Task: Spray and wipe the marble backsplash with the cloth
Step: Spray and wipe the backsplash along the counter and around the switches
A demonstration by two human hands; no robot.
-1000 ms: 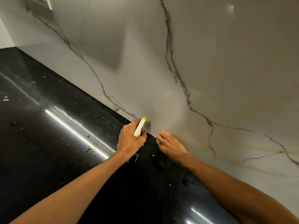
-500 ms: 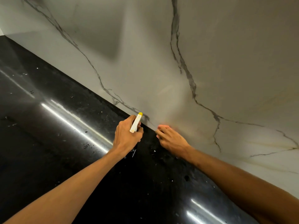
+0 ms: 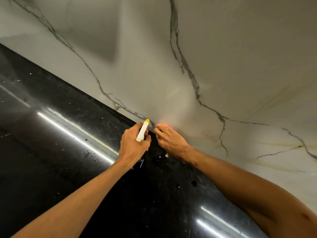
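The spray bottle (image 3: 142, 133) is white with a yellow tip. Behind it the marble backsplash (image 3: 223, 57) is pale grey-white with dark grey veins, and faint yellowish streaks right of the bottle. Left of it the countertop (image 3: 51, 152) is black with small pale specks.

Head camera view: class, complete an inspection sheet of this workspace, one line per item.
Surface: black countertop, glossy, with light streaks.
Job's things: marble backsplash, grey-veined; spray bottle, white with a yellow tip pointing at the backsplash's base; cloth not seen.
Clutter: droplets and pale specks on the countertop.
Grips: left grip holds the spray bottle; right grip reaches with straight fingers to the seam between countertop and backsplash, holding nothing visible.
Cables: nothing seen.
Surroundings: nothing seen beyond countertop and backsplash.
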